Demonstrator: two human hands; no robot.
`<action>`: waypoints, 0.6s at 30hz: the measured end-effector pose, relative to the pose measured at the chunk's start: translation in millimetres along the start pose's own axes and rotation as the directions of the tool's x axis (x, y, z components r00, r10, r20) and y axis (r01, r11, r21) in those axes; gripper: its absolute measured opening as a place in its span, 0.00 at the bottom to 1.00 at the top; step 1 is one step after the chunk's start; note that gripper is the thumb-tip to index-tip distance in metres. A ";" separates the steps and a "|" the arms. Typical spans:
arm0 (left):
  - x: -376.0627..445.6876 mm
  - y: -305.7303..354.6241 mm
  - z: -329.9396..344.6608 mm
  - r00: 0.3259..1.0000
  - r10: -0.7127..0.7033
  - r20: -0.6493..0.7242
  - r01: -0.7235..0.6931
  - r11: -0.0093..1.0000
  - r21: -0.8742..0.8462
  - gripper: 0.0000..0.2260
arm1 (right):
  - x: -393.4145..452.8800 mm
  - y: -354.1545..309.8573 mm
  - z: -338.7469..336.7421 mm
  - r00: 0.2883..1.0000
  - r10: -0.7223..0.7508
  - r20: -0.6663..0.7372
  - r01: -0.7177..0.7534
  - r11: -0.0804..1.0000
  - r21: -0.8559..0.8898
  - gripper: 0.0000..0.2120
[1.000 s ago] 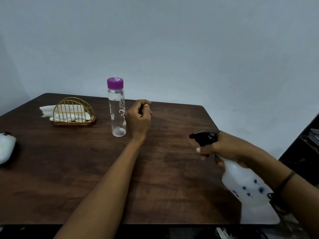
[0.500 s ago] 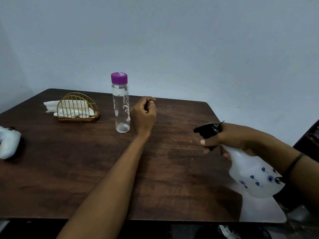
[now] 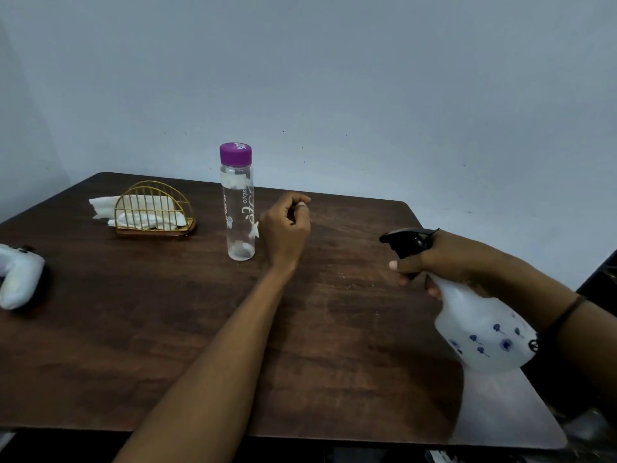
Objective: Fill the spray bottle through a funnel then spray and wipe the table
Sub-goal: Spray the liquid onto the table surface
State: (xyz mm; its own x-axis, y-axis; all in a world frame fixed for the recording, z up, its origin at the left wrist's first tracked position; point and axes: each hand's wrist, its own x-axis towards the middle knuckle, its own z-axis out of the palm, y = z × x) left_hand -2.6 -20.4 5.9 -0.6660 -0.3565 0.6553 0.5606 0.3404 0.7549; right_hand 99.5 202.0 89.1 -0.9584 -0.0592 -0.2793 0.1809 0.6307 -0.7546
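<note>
spray bottle point(image 3: 480, 325) gripped in right hand point(image 3: 447, 259), tilted over table point(image 3: 167, 329).

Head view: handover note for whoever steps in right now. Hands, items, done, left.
Right hand grips the spray bottle by its black trigger head, nozzle aimed left over the table.
Left hand is curled, holding nothing, just right of the purple-capped clear bottle, which looks nearly empty.
Napkins sit in the gold wire holder, far left.
No funnel in view.
Done: filling, apparently; fine droplets show near the nozzle.
Left: finish spraying, take a napkin, wipe.
</note>
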 end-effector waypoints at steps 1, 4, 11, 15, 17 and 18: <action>-0.1 0.1 0.0 1.000 0.001 0.003 -0.001 1.000 0.001 0.09 | 1.5 -0.8 -0.5 0.999 -0.034 -0.020 0.035 0.999 0.024 0.17; -1.0 -0.4 0.1 1.000 0.009 0.021 -0.009 1.000 0.005 0.09 | 9.9 -1.4 -2.5 0.976 -0.143 -0.166 0.160 0.983 0.093 0.15; -3.9 -1.0 3.8 0.997 0.059 0.054 -0.059 0.998 0.007 0.08 | 62.6 7.9 -7.4 0.820 -0.238 -0.520 0.384 0.903 0.191 0.11; -5.9 -2.5 4.9 0.995 0.067 0.071 -0.068 0.998 0.018 0.08 | 98.2 13.8 -7.1 0.768 -0.201 -0.609 0.418 0.877 0.238 0.10; -7.5 -2.1 5.0 0.994 0.063 0.084 -0.065 0.998 0.019 0.08 | 109.8 15.4 -9.7 0.745 -0.185 -0.641 0.432 0.866 0.252 0.10; -7.8 -1.5 5.5 0.994 0.060 0.090 -0.062 0.998 0.018 0.08 | 114.4 16.1 -12.1 0.738 -0.185 -0.648 0.442 0.860 0.257 0.11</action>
State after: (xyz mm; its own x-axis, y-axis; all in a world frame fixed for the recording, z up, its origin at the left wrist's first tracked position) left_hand -1.0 -13.3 -0.5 -0.6730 -0.2556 0.6941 0.5916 0.3772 0.7125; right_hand -9.8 214.7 52.1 -0.8844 0.3412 0.3186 -0.2108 0.3169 -0.9247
